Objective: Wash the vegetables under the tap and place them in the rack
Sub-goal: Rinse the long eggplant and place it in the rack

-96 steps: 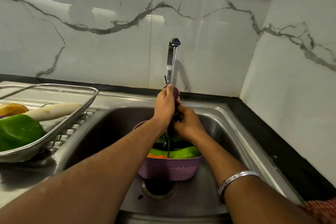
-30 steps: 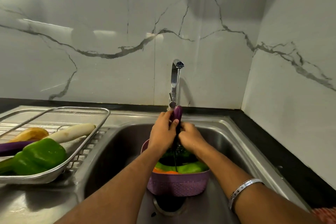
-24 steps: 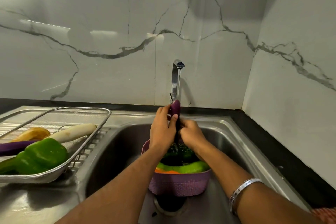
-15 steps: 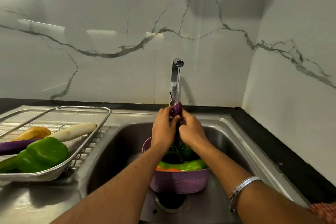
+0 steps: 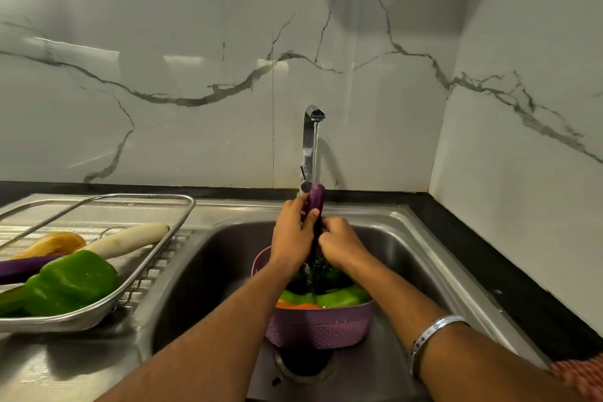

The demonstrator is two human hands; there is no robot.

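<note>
From the head camera I see a brushed steel sink set in a black counter, against glossy white marble-look walls veined in grey. A slim chrome tap stands at the far edge, a thin stream of water falling from its spout. Under it I hold a long, smooth purple eggplant nearly upright, its rounded tip just beside the tap's base.

My left hand is wrapped around the eggplant's upper part, thumb pressed across its front, fingers curled behind. My right hand is clenched around the lower part just below, knuckles toward me; the stem end is hidden between my hands. Both forearms reach in from the near edge and converge over the basin, and a plain metal bangle sits on my right forearm.

Below my hands a perforated lilac plastic basket stands in the sink over the drain, holding green and orange vegetables I can't identify further.

On the ribbed drainboard to the left rests a wire-framed steel mesh rack. In it lie a glossy green bell pepper, a white radish, a second purple eggplant and a tan, rounded vegetable.
</note>
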